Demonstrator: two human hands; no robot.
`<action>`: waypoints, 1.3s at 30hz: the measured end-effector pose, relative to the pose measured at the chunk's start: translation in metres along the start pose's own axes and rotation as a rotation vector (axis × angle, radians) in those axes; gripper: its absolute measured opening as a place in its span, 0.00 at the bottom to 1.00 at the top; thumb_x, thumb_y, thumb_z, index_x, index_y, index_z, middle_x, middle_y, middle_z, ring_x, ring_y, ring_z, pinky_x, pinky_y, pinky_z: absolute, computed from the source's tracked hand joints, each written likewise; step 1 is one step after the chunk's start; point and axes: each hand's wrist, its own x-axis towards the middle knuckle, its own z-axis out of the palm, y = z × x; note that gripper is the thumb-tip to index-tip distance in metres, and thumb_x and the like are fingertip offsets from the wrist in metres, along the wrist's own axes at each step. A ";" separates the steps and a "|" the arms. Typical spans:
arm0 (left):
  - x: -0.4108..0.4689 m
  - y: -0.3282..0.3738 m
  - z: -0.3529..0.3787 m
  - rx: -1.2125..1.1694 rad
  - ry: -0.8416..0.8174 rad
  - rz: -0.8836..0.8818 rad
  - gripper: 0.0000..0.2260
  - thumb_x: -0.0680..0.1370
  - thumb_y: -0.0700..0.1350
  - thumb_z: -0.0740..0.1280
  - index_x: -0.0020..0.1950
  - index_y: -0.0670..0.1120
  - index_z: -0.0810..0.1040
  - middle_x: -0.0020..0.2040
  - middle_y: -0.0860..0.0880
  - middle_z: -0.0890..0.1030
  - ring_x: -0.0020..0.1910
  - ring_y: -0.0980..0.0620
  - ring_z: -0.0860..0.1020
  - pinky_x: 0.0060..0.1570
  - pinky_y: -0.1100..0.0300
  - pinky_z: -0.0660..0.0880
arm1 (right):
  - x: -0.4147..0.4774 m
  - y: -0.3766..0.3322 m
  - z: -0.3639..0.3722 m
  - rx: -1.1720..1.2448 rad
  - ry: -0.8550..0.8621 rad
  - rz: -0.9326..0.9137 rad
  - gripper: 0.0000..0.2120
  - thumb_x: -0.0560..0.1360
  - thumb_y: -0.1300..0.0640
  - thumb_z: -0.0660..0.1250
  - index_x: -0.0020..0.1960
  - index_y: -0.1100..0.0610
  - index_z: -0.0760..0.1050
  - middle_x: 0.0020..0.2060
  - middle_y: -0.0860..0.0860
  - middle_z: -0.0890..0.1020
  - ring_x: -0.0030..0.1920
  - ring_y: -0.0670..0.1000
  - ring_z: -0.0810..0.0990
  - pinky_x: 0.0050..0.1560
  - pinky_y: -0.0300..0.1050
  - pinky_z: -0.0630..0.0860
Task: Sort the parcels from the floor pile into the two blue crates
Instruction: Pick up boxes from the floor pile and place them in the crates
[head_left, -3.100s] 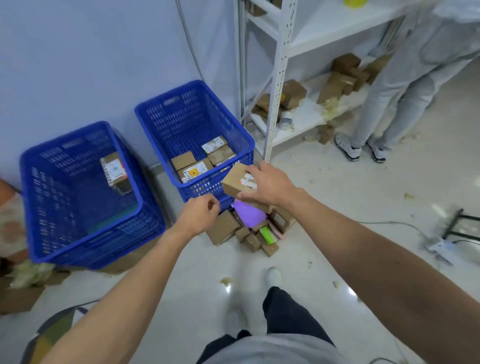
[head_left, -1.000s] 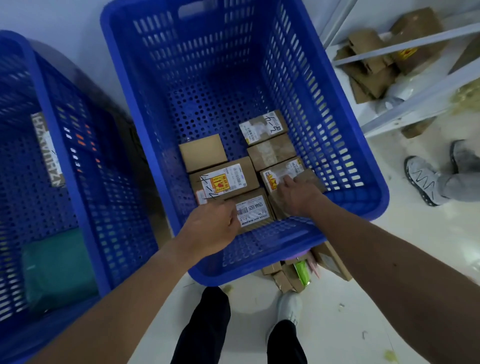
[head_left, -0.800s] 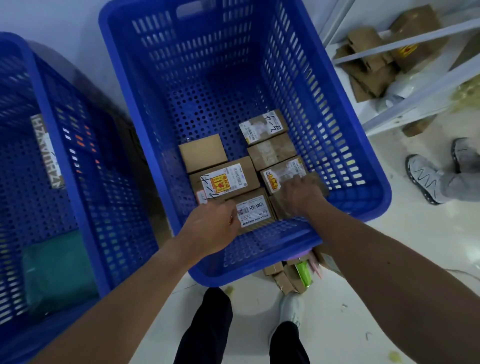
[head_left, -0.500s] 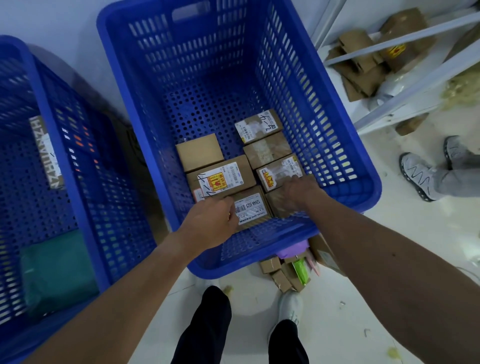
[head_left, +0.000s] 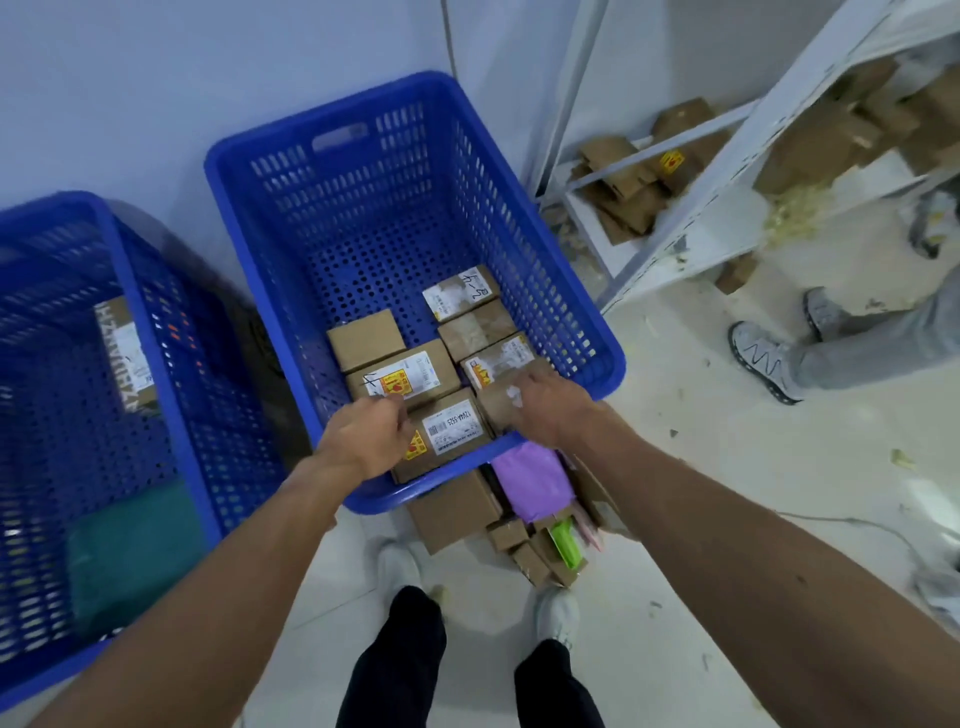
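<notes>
The right hand's (head_left: 550, 408) fingers bend down over the top of a small cardboard box (head_left: 493, 413) and grasp it from above, with the box low in the near right corner of the right blue crate (head_left: 415, 503). The left hand (head_left: 366, 436) hangs over the same crate's near rim with its fingers curled under; the fingertips are hidden, so whether they pinch anything cannot be told. Just beside that hand lies a barcode-labelled box (head_left: 449, 431), touching the held box on its left. Behind these, on the crate floor, sit a box with a yellow and red sticker (head_left: 402, 376), a plain brown box (head_left: 366, 340), a yellow-labelled box (head_left: 498, 361), a taped box (head_left: 478, 330) and a box with a handwritten label (head_left: 460, 293), all packed close together. On the floor in front of the crate the pile still holds a purple bag (head_left: 530, 483), a larger brown carton (head_left: 457, 512) and a green packet (head_left: 566, 543). The left blue crate (head_left: 156, 338) stands just beside, holding a green parcel (head_left: 135, 545) and a labelled box (head_left: 124, 353) leaning against its wall. To the right, a white metal rack (head_left: 727, 182) carries loose cardboard (head_left: 623, 176), and another person's shoe (head_left: 763, 358) stands near it.
</notes>
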 end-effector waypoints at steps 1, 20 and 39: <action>-0.009 0.008 -0.005 -0.008 0.005 -0.016 0.08 0.82 0.50 0.60 0.52 0.49 0.77 0.49 0.46 0.82 0.47 0.44 0.79 0.45 0.53 0.74 | -0.017 0.003 -0.003 0.013 0.025 -0.020 0.27 0.77 0.52 0.62 0.73 0.60 0.62 0.69 0.58 0.67 0.69 0.60 0.69 0.66 0.56 0.71; -0.238 0.148 0.012 -0.222 0.165 -0.258 0.08 0.80 0.49 0.61 0.51 0.49 0.79 0.50 0.47 0.85 0.52 0.43 0.81 0.50 0.52 0.76 | -0.227 0.102 0.028 -0.065 0.018 -0.056 0.37 0.64 0.43 0.49 0.69 0.58 0.65 0.68 0.61 0.70 0.68 0.63 0.66 0.70 0.58 0.63; -0.345 0.138 0.106 -0.347 0.150 -0.164 0.09 0.80 0.47 0.62 0.55 0.46 0.80 0.53 0.45 0.84 0.55 0.42 0.80 0.52 0.55 0.73 | -0.389 0.053 0.122 -0.053 -0.079 0.069 0.25 0.79 0.48 0.60 0.73 0.59 0.65 0.72 0.59 0.64 0.71 0.60 0.67 0.67 0.52 0.67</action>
